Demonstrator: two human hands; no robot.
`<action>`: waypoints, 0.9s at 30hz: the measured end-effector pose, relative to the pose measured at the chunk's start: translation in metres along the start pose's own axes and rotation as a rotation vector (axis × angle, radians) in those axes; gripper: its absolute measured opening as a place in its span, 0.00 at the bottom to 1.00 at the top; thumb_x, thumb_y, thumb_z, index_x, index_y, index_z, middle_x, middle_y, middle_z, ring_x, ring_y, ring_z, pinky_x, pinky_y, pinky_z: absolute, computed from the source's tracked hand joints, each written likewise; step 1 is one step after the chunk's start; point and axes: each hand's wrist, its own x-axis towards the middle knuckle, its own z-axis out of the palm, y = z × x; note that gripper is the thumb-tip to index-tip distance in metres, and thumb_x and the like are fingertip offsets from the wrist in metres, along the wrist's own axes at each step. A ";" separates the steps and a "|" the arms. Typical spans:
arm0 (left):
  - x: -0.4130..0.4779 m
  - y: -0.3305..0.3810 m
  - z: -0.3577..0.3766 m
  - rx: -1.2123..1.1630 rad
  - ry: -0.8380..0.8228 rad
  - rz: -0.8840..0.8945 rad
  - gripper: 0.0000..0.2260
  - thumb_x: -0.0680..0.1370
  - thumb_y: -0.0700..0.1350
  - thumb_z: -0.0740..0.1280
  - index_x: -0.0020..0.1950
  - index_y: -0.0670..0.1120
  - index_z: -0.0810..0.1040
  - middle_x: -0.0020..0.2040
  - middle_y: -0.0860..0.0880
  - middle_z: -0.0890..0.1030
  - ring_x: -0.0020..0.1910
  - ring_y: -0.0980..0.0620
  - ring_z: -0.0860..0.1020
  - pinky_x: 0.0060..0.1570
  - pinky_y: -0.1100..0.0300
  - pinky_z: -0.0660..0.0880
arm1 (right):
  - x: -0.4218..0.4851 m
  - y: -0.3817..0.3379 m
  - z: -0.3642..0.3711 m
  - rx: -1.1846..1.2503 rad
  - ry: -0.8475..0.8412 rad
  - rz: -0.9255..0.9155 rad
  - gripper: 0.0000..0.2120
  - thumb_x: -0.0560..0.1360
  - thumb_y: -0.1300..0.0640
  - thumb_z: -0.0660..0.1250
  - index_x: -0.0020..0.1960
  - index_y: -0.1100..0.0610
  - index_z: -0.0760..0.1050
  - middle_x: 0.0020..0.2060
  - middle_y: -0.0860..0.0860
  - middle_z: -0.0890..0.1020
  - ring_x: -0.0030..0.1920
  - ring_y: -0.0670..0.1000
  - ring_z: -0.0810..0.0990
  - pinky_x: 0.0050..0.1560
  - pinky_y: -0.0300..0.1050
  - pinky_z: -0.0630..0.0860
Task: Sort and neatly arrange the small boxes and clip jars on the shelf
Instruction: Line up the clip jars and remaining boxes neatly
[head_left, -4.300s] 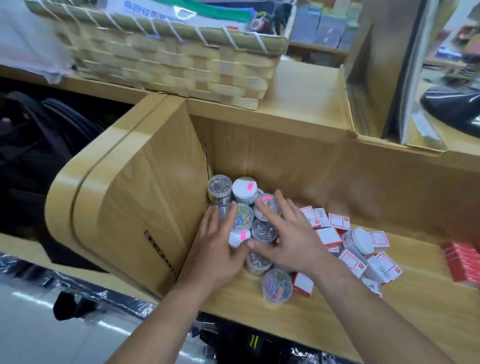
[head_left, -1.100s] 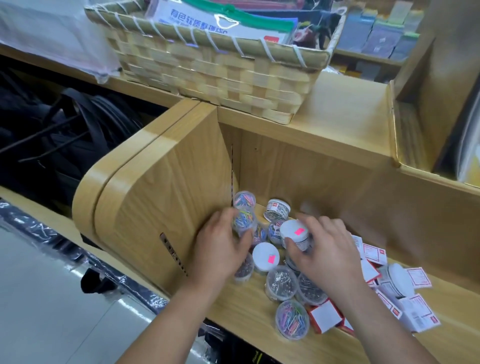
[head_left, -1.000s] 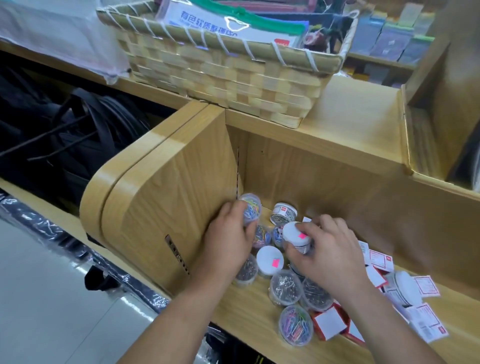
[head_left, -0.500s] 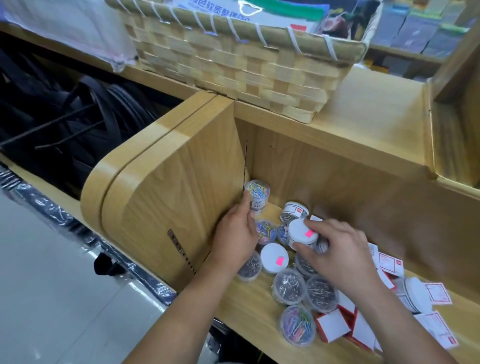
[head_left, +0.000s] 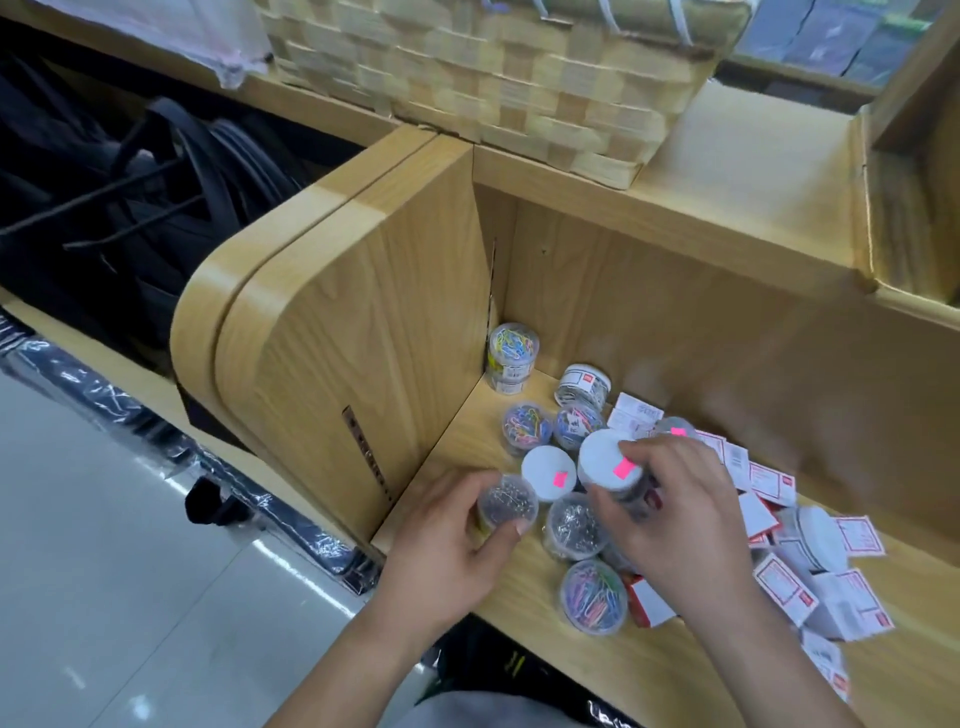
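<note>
Left hand (head_left: 441, 551) grips clear silver-clip jar (head_left: 507, 505), right hand (head_left: 680, 525) holds white-lidded pink-stickered jar (head_left: 602, 457); seat both upright along wooden side panel (head_left: 363, 338).

L hand (head_left: 447, 551) grips clear plastic jar w/ silver clips (head_left: 508, 505); R hand (head_left: 670, 514) holds white-lidded jar w/ pink sticker (head_left: 605, 460); small red-white cardboard boxes (head_left: 776, 582) just R.

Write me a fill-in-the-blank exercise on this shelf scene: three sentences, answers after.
1. The left hand grips a clear jar filled with ____ clips.
2. The right hand holds a white-lidded jar whose sticker is ____.
3. Seen from the head camera, the small boxes lie to the ____ of the clip jars.
Missing words: silver; pink; right.
</note>
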 end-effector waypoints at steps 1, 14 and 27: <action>0.003 0.000 -0.002 0.008 -0.018 0.022 0.16 0.77 0.59 0.71 0.63 0.57 0.77 0.59 0.63 0.76 0.60 0.59 0.77 0.57 0.55 0.77 | -0.002 0.000 -0.001 -0.020 0.015 0.013 0.19 0.67 0.51 0.80 0.53 0.55 0.80 0.46 0.49 0.80 0.52 0.58 0.78 0.56 0.55 0.74; 0.050 -0.008 0.005 0.459 -0.302 0.088 0.38 0.80 0.68 0.39 0.82 0.47 0.60 0.83 0.51 0.57 0.82 0.55 0.46 0.80 0.53 0.51 | 0.047 -0.031 -0.015 -0.030 -0.294 0.073 0.22 0.70 0.33 0.69 0.58 0.45 0.80 0.51 0.42 0.78 0.57 0.47 0.78 0.53 0.49 0.77; 0.065 -0.006 0.003 0.265 -0.213 0.086 0.30 0.85 0.59 0.48 0.80 0.41 0.65 0.82 0.45 0.58 0.83 0.53 0.49 0.79 0.64 0.45 | 0.019 -0.006 -0.014 0.158 -0.069 0.091 0.07 0.75 0.56 0.73 0.53 0.52 0.82 0.51 0.44 0.81 0.55 0.49 0.79 0.54 0.55 0.78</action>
